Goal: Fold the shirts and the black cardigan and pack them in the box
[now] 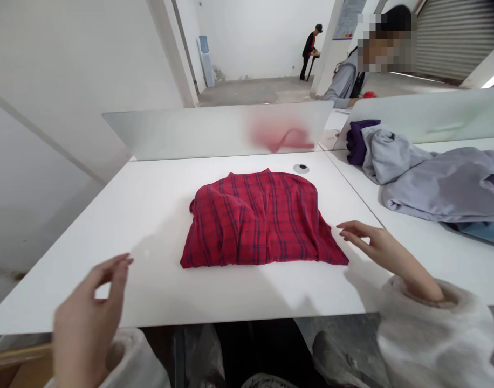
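Showing a red plaid shirt with dark blue lines, lying flat and loosely folded near the middle of a white counter, seen from the worker's head camera. Its lower edge faces the worker, and its folds bunch slightly along the sides. The left hand is raised over the counter, well to the left of the shirt and holding nothing. Its grip is half spread, with fingers curled and fingertips near the thumb, pinching nothing. The right hand reaches in from the right, its grip spread and its fingers extended. Its fingertips are just beside the shirt's right corner, with a small gap between them and the cloth. Both wrists emerge from fluffy white sleeves.

To the right, on an adjoining counter section, lie a crumpled grey jacket, a dark purple cloth and a blue cloth. A small round grommet sits in the counter behind the shirt. Frosted divider panels stand along the far edge. Beyond them, a co-worker in a grey hoodie sits nearby, and a person in dark clothes stands at the far wall.
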`<state>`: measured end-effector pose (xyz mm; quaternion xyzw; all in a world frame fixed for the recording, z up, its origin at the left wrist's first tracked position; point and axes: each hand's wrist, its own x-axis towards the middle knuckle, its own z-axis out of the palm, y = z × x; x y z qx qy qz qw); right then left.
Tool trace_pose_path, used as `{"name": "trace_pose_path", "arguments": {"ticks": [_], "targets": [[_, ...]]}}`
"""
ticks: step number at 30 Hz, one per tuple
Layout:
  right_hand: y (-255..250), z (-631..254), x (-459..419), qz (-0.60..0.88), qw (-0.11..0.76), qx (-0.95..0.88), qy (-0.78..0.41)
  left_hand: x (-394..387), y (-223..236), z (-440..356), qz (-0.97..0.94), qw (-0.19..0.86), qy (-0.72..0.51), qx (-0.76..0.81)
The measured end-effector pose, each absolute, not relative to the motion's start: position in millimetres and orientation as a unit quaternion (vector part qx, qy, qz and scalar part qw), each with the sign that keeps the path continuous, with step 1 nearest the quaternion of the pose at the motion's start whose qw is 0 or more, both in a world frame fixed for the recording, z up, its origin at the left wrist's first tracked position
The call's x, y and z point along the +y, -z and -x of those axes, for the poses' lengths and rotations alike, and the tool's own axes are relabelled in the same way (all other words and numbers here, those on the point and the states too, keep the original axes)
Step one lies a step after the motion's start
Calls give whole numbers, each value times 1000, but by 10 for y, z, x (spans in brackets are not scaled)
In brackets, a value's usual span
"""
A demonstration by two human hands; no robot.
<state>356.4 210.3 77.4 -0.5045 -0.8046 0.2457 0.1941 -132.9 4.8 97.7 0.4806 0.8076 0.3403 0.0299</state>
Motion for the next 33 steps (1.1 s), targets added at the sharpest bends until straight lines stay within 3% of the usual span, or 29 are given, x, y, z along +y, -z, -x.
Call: {"name": "trace_pose_path", "arguments": {"ticks": [9, 15, 23, 28, 33], "targets": [[11, -3579, 1488, 601, 308, -729, -111, 323, 21, 931, -513, 58, -297, 803], [282, -3271, 1575, 625, 322, -708, -61, 631, -52, 807, -447, 73, -304, 838], [25, -3003, 1532, 621, 452, -589, -252, 574, -103, 784, -377, 165, -470, 781], [21, -2984, 1487, 628, 438, -601, -227, 555, -76, 767, -354, 204, -564, 718], [56, -3010, 1558, 639, 410, -627, -176, 615, -16, 767, -373, 188, -561, 714]]}}
